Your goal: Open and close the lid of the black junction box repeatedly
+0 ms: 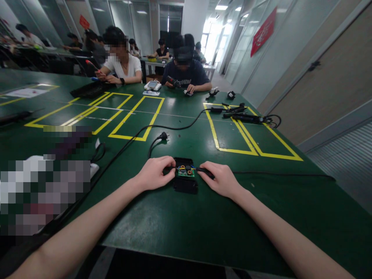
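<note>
A small black power adapter case [185, 185] lies opened on the green table [186, 224], with a green circuit board [186, 171] showing inside. My left hand [155, 172] rests at its left end, fingers curled and pinching the cable there. At the right end, my right hand [221, 179] closes round the black cable [279, 174] where it leaves the case. A loose plug [163, 136] on a black cord lies just beyond the case.
Yellow tape rectangles [136, 116] mark the table. More black adapters and cords [247, 116] lie at the right rear. A white object [93, 168] and a blurred area sit at the left. Two people [186, 69] work across the table; others sit behind.
</note>
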`<state>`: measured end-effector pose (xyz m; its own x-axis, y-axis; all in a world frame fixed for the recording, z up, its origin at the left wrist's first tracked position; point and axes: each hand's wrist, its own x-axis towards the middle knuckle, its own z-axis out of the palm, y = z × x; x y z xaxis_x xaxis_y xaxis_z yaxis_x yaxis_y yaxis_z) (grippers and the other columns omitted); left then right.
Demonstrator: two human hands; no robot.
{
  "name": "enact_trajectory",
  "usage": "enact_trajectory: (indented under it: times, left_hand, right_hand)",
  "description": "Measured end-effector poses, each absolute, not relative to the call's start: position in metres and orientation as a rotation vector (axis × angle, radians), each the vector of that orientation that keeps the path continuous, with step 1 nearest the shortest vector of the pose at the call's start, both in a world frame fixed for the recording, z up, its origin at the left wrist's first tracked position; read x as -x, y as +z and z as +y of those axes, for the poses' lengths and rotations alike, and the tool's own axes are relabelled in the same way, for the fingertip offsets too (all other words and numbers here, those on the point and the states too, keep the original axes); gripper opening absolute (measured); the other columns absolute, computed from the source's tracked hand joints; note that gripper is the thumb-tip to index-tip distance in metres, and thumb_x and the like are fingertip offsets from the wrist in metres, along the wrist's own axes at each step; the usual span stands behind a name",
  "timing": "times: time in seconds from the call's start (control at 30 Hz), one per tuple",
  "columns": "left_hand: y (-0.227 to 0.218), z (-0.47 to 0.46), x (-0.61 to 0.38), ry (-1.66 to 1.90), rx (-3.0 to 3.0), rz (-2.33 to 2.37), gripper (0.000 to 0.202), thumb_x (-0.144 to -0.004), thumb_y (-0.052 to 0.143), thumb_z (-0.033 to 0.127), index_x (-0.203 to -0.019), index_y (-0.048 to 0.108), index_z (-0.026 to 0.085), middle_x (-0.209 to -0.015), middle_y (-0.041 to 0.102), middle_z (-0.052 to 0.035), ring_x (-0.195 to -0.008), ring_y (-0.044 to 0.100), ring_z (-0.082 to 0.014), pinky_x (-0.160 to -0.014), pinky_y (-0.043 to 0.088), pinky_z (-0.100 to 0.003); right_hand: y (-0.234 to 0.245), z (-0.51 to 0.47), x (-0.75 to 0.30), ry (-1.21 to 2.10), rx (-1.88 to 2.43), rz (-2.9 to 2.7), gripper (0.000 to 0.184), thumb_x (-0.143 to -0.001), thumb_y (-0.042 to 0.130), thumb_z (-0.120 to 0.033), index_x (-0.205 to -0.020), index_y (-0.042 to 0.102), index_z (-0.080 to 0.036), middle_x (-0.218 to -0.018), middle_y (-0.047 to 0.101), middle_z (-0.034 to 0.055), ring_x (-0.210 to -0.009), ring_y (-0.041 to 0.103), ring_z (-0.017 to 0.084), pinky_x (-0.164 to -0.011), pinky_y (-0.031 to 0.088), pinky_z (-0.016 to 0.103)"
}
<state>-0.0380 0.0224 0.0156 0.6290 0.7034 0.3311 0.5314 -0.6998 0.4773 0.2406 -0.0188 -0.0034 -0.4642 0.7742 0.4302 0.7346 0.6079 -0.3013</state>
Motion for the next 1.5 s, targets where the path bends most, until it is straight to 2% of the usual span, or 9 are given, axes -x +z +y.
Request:
enact_trajectory:
  times: [0.1,0.27,0.47,0.67,0.8,1.0,1.23,1.5]
  left_hand:
    - [0.018,0.021,0.040,0.706,-2.521,0.873,0.010,-0.087,0.054,0.024,-0.087,0.063,0.019,-0.079,0.067,-0.0006,-0.068,0.062,-0.0147,-0.065,0.047,-0.024]
    - [0.019,0.018,0.043,0.643,-2.503,0.722,0.008,-0.081,0.054,0.022,-0.078,0.061,0.019,-0.069,0.061,0.0012,-0.058,0.053,-0.0117,-0.057,0.040,-0.023]
    - [0.020,0.017,0.045,0.584,-2.480,0.726,0.006,-0.078,0.056,0.021,-0.075,0.061,0.019,-0.066,0.058,0.0018,-0.057,0.052,-0.0115,-0.055,0.038,-0.022]
    - [0.018,0.018,0.042,0.562,-2.503,0.826,0.008,-0.083,0.055,0.021,-0.081,0.063,0.019,-0.070,0.062,0.0018,-0.057,0.054,-0.0116,-0.056,0.039,-0.022]
    - [0.015,0.017,0.041,0.586,-2.482,0.834,0.010,-0.088,0.056,0.023,-0.091,0.064,0.020,-0.075,0.065,0.0018,-0.059,0.057,-0.0116,-0.058,0.041,-0.022]
    - [0.012,0.018,0.043,0.630,-2.485,0.792,0.011,-0.092,0.056,0.024,-0.094,0.066,0.019,-0.079,0.067,0.0012,-0.058,0.057,-0.0105,-0.057,0.041,-0.021]
    - [0.008,0.016,0.040,0.602,-2.479,0.771,0.013,-0.094,0.058,0.025,-0.100,0.069,0.020,-0.083,0.070,0.0005,-0.063,0.061,-0.0120,-0.062,0.044,-0.022]
    - [0.006,0.015,0.034,0.552,-2.486,0.818,0.013,-0.093,0.059,0.024,-0.098,0.070,0.020,-0.085,0.071,-0.0002,-0.066,0.063,-0.0136,-0.065,0.046,-0.024]
  right_hand:
    - [0.001,-0.022,-0.242,0.094,1.101,-2.322,0.015,-0.101,0.055,-0.029,-0.093,0.064,-0.021,-0.081,0.071,0.0046,-0.066,0.066,0.018,-0.062,0.047,0.028]
    - [0.005,-0.028,-0.241,0.144,0.942,-2.392,0.014,-0.100,0.053,-0.024,-0.093,0.064,-0.020,-0.077,0.070,0.0035,-0.063,0.064,0.016,-0.058,0.044,0.027]
    - [0.003,-0.032,-0.235,0.206,0.952,-2.420,0.014,-0.100,0.054,-0.025,-0.091,0.064,-0.020,-0.078,0.071,0.0033,-0.063,0.065,0.015,-0.058,0.044,0.027]
    - [0.002,-0.028,-0.237,0.252,1.087,-2.347,0.011,-0.099,0.056,-0.023,-0.101,0.067,-0.021,-0.090,0.077,0.0048,-0.070,0.070,0.017,-0.064,0.050,0.027]
    - [0.000,-0.025,-0.238,0.253,1.075,-2.345,0.014,-0.099,0.053,-0.020,-0.106,0.065,-0.020,-0.086,0.074,0.0039,-0.066,0.067,0.016,-0.061,0.048,0.026]
    - [-0.001,-0.024,-0.238,0.296,1.025,-2.361,0.015,-0.097,0.050,-0.017,-0.105,0.063,-0.020,-0.086,0.072,0.0038,-0.065,0.065,0.015,-0.062,0.047,0.025]
    - [0.000,-0.025,-0.238,0.358,1.040,-2.361,0.012,-0.095,0.050,-0.015,-0.095,0.061,-0.020,-0.073,0.065,-0.0001,-0.054,0.055,0.013,-0.056,0.041,0.024]
    - [-0.001,-0.024,-0.238,0.356,1.039,-2.345,0.015,-0.094,0.049,-0.015,-0.099,0.061,-0.021,-0.081,0.070,0.0022,-0.059,0.060,0.013,-0.059,0.044,0.025]
